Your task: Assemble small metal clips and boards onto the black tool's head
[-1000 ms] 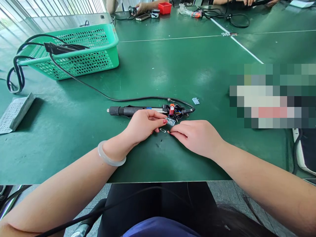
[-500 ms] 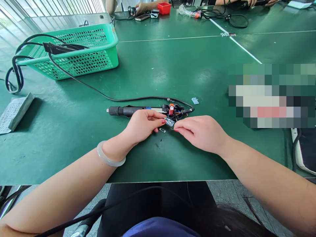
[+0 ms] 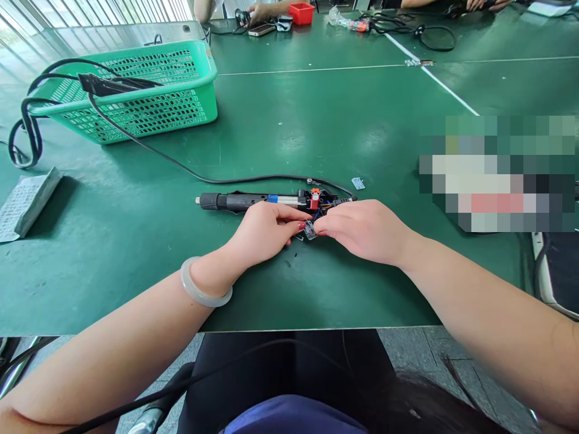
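Observation:
A black corded tool (image 3: 253, 201), which looks like an electric screwdriver, lies on its side with its right end opened. A red part (image 3: 314, 199) and thin wires show inside it. Just in front, a small grey circuit board (image 3: 310, 230) is tilted between my two hands. My left hand (image 3: 271, 232) pinches the board's left side between thumb and fingers. At the board's right edge, my right hand (image 3: 362, 230) has its fingertips pressed together; whether they grip the board or a tiny part is hidden. A small metal piece (image 3: 299, 237) lies beneath my left fingertips.
A green basket (image 3: 149, 108) holding black cable stands at the back left. Another small grey board (image 3: 357, 183) lies behind the tool. A paper-covered block (image 3: 29, 205) sits at far left. Other people's hands (image 3: 262, 12) are across the table (image 3: 271, 144).
My right hand has moved slightly up and left, closer to my left fingers. The small board has turned to a steeper tilt. The tool has stayed in place.

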A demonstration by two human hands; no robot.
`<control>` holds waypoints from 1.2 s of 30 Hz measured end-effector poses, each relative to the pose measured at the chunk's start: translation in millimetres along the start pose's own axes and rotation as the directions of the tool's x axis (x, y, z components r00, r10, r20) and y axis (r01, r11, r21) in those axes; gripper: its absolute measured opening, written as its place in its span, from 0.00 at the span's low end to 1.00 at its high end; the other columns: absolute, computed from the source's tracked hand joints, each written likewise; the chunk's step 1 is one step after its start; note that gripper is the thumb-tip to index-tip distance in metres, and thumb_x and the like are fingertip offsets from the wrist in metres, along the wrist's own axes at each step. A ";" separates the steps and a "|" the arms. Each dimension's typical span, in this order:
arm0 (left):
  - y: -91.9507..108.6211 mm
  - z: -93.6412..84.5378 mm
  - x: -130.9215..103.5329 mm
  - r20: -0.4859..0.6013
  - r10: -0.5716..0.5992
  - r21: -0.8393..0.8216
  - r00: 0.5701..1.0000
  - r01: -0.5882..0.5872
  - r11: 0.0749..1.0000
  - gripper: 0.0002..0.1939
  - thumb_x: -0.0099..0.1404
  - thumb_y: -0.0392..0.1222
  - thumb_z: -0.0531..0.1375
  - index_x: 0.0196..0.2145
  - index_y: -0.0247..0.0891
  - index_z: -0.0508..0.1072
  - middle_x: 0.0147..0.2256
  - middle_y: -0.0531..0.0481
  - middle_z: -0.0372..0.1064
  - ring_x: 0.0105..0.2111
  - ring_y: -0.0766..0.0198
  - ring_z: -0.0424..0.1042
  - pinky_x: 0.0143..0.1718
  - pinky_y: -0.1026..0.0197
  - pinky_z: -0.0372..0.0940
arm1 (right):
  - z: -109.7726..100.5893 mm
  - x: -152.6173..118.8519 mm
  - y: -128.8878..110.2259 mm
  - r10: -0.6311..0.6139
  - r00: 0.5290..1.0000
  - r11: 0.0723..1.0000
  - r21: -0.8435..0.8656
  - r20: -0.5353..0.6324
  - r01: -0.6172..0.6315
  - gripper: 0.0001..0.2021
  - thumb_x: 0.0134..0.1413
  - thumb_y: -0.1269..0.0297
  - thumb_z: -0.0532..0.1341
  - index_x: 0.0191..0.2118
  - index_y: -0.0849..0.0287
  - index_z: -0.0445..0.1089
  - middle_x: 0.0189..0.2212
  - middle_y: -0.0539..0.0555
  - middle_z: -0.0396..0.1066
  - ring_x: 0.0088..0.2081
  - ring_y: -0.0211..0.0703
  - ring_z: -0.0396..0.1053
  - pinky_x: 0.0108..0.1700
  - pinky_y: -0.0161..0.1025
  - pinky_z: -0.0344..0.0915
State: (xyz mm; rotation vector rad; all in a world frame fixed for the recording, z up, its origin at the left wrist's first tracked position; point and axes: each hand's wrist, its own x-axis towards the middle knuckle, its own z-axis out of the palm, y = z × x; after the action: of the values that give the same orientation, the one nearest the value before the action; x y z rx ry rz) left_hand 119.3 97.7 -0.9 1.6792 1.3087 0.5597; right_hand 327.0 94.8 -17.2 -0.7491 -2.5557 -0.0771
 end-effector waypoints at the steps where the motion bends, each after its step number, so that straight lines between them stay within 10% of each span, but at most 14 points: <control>1: -0.1 0.0 -0.1 0.005 0.003 0.006 1.000 -0.003 1.000 0.13 0.58 0.38 0.59 0.40 0.40 0.80 0.25 0.53 0.75 0.19 0.72 0.66 0.26 0.67 0.63 | -0.2 0.3 0.5 -0.022 1.000 1.000 -0.019 -0.004 0.022 0.09 0.61 0.71 0.54 0.35 0.57 0.72 0.26 0.47 0.72 0.28 0.35 0.68 0.30 0.34 0.58; 18: 4.7 0.5 -2.1 0.046 0.029 0.053 0.999 -0.031 0.998 0.13 0.58 0.38 0.57 0.39 0.37 0.80 0.21 0.53 0.70 0.20 0.69 0.65 0.23 0.67 0.60 | -9.6 7.8 -0.8 -0.170 0.985 0.929 -0.326 0.043 0.174 0.17 0.59 0.75 0.51 0.31 0.52 0.74 0.19 0.48 0.61 0.24 0.36 0.55 0.26 0.36 0.47; 36: 7.9 0.0 -1.9 0.057 -0.006 0.020 0.998 0.005 1.000 0.12 0.58 0.36 0.58 0.37 0.37 0.80 0.24 0.52 0.73 0.20 0.71 0.64 0.22 0.68 0.59 | -0.1 5.0 -7.7 -0.018 0.999 0.990 -0.136 0.030 0.022 0.11 0.60 0.72 0.53 0.35 0.56 0.73 0.33 0.49 0.72 0.31 0.35 0.64 0.28 0.34 0.54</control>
State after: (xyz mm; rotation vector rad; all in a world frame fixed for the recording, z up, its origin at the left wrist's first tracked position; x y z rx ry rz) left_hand 122.8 95.7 6.2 1.6950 1.2810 0.4934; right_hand 319.3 90.8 -14.2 -0.7801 -2.6061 -0.2520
